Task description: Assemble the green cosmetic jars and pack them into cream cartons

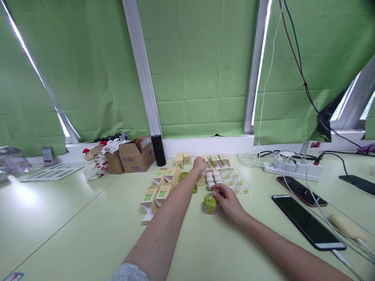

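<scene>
My left hand (199, 164) is stretched far across the table, fingers curled at the leftmost small cardboard box (208, 164) in a row of beige boxes; its fingertips are partly hidden. Closer in, my right hand (227, 198) has thumb and fingers closed at the upper right edge of a small clear jar with a green lid (210, 203), which stands upright on the table. Between the hands are pale rounded pieces (210, 178) in rows and tiny tan squares (201, 180). Clear cups (235, 181) with yellow centres sit to the right. Green lids (195, 188) are partly behind my left forearm.
Several beige boxes with green labels (150, 198) stand left of my left forearm. Behind them are an open brown carton (137, 156) and a black cylinder (158, 150). Phones (307, 220), white cables and a power strip (291, 170) lie at the right.
</scene>
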A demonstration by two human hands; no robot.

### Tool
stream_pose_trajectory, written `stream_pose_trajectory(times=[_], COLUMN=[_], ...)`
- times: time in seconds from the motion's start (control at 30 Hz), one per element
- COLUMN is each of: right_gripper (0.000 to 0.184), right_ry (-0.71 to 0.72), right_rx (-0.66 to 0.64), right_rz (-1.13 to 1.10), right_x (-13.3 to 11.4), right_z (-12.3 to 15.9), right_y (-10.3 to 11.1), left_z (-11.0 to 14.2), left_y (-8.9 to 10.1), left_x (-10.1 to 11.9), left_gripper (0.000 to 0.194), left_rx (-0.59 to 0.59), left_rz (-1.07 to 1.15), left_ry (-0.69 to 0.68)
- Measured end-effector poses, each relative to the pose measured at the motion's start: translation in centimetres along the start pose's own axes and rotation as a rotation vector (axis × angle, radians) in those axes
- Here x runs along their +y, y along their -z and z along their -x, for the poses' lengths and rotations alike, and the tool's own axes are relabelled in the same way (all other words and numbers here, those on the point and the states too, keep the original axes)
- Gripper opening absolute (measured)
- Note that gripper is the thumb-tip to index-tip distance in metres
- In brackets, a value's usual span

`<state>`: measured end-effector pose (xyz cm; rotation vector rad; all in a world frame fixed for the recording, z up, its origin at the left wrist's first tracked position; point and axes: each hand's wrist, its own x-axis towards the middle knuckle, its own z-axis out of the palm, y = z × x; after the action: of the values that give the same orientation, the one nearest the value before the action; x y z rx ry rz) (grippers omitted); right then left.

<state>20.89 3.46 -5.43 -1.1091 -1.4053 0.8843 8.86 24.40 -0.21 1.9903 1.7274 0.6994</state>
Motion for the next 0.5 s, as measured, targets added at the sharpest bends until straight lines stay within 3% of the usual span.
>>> stream_pose_trajectory(times=[0.3, 0.5], right_gripper=[0.028, 0.030], right_ry=[0.012, 0.002], right_rx=[-0.004, -0.007], right_rz=[0.015, 0.022], right_x=[-0.1, -0.2], right_z=[0.0, 0.0], right_y=[0.0, 0.1], left_z=[-0.9, -1.1], left_y=[-1.1, -0.1], left_x=[-0.1, -0.2], left_gripper=[0.039, 0.039], left_rx=[-0.018, 0.005], left_rz=[-0.015, -0.014], left_ry=[-0.076, -0.094])
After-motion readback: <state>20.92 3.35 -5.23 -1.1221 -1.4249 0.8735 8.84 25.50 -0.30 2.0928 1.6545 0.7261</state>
